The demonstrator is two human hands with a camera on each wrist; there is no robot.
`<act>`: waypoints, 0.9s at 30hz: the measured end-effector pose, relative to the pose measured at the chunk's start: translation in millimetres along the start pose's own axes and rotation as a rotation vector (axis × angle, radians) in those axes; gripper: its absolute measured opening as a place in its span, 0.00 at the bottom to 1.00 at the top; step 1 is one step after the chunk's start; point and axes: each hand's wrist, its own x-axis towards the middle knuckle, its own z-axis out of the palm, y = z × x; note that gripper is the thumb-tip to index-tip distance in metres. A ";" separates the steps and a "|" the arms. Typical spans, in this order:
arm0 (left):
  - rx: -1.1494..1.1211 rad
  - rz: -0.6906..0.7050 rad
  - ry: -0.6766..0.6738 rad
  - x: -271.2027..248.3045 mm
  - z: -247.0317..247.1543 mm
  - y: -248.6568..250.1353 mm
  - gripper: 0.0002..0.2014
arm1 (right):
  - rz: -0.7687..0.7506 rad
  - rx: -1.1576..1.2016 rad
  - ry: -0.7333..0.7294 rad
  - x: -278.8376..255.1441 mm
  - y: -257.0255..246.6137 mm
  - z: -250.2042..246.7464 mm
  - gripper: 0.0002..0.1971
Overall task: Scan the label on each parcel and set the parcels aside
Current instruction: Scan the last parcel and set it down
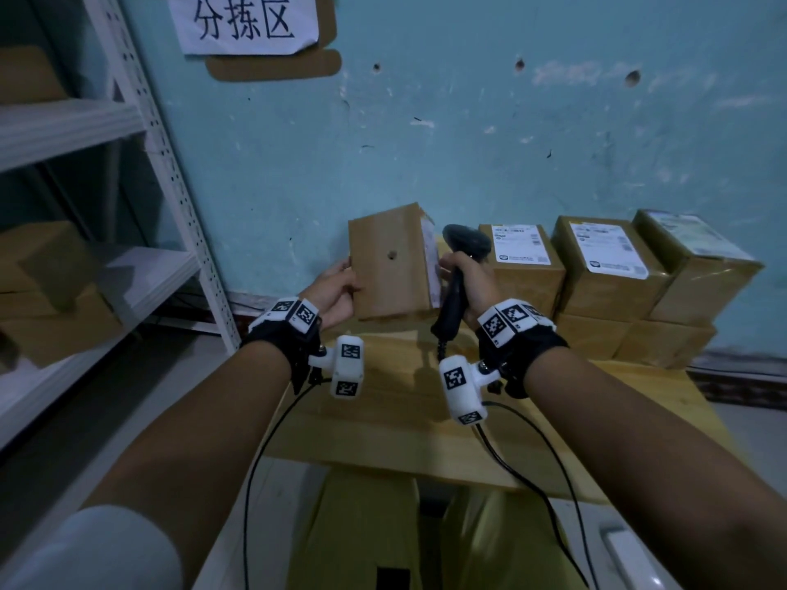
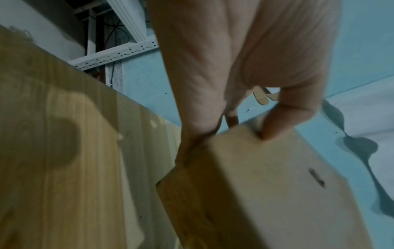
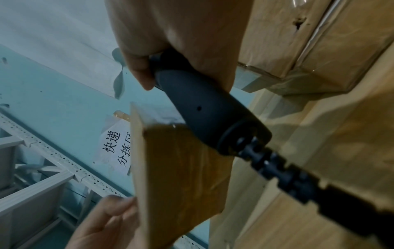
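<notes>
My left hand (image 1: 336, 287) grips a brown cardboard parcel (image 1: 389, 264) by its left edge and holds it upright above the wooden table (image 1: 383, 415). A white label (image 1: 430, 257) sits on the parcel's right side, turned toward the scanner. The left wrist view shows the thumb (image 2: 292, 118) and fingers pinching the parcel (image 2: 266, 193). My right hand (image 1: 466, 278) grips the handle of a black barcode scanner (image 1: 460, 266), its head close beside the label. In the right wrist view the scanner handle (image 3: 202, 107) lies just next to the parcel (image 3: 181, 168).
Several labelled brown parcels (image 1: 613, 266) are stacked in two layers at the back right of the table, against a blue wall. A white metal shelf rack (image 1: 162, 172) holding more boxes stands to the left. The scanner cable (image 1: 528, 462) trails over the table's front edge.
</notes>
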 end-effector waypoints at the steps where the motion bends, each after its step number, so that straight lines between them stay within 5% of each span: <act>1: 0.036 0.029 0.035 1.7 0.5 -1.7 0.21 | 0.004 0.016 0.001 0.1 0.2 -0.4 0.08; 5: 0.262 0.092 0.125 6.3 4.0 -10.5 0.29 | 0.021 0.000 -0.031 -2.5 -0.2 -0.8 0.08; 10: 0.045 0.076 0.197 11.9 14.9 -15.5 0.20 | 0.055 -0.052 -0.103 -2.6 5.7 5.9 0.03; 14: 0.002 0.014 0.100 7.9 22.1 -17.2 0.12 | 0.073 -0.039 -0.071 -0.2 8.4 4.9 0.03; 16: 0.053 -0.003 0.024 5.2 27.1 -19.8 0.15 | 0.077 -0.065 -0.063 -0.6 10.5 3.4 0.03; 20: 0.201 0.044 0.055 5.9 26.5 -27.6 0.32 | 0.090 -0.118 -0.044 -2.6 14.0 2.9 0.09; 27: 0.221 0.016 0.063 5.4 23.7 -37.1 0.26 | 0.123 -0.194 -0.002 -6.4 14.6 1.6 0.20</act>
